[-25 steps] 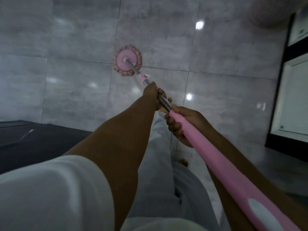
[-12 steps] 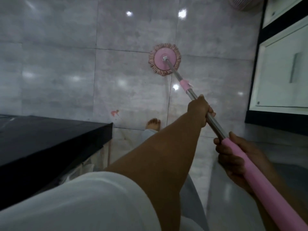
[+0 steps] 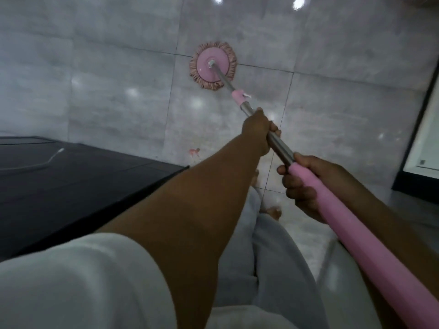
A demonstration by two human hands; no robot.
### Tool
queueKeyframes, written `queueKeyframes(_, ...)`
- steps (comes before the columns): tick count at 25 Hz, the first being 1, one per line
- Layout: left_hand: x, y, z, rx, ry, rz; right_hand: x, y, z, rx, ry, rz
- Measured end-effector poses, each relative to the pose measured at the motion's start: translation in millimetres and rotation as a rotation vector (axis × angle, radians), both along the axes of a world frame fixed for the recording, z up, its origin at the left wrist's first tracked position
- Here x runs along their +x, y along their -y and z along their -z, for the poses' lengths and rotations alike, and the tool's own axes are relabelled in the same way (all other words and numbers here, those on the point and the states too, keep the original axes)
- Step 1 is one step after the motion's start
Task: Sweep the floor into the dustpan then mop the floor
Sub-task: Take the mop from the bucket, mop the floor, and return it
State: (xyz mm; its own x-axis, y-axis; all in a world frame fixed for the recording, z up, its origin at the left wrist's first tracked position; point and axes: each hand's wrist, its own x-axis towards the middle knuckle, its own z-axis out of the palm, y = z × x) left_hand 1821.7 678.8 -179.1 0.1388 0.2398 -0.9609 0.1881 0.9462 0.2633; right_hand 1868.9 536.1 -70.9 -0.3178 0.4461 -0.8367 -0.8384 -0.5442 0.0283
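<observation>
Fingers of the left hand (image 3: 257, 131) and right hand (image 3: 306, 184) clamp the mop pole (image 3: 280, 144), but a wide stroke might miss the pink stain (image 3: 194, 151) or hit the dark table (image 3: 71, 191).

One camera only, sitting on person's head. Looking forward and down at floor (image 3: 114, 74). Sleeve (image 3: 71, 281) filling bottom left, very near lens. Left hand (image 3: 257, 131) and right hand (image 3: 306, 186) showing in middle, bit farther. Mop (image 3: 281, 148) running from bottom right, close, up to top middle, far. Wide lens taking in black top (image 3: 71, 186) at left, white cupboard (image 3: 425, 138) at right.
</observation>
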Motion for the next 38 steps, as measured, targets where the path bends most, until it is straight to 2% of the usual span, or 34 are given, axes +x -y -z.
queueKeyframes(5,-49,-55,13,0.048,-0.120,-0.145,-33,-61,22,0.028,0.030,-0.150)
queueKeyframes(9,-57,-40,17,0.058,-0.182,-0.087,-45,-39,31,0.036,-0.024,-0.050)
queueKeyframes(14,-40,63,11,0.036,-0.145,0.026,-42,74,25,0.053,-0.017,0.099)
queueKeyframes(23,-22,324,-15,-0.103,0.063,0.395,-99,339,-13,0.048,-0.060,0.595)
queueKeyframes(27,-38,396,-27,-0.183,0.098,0.462,-122,404,-30,0.013,-0.062,0.641)
queueKeyframes(32,-56,379,-25,-0.142,0.099,0.435,-127,379,-31,-0.052,-0.021,0.500)
queueKeyframes(38,-92,274,-15,-0.075,0.076,0.246,-137,273,-26,-0.057,0.011,0.310)
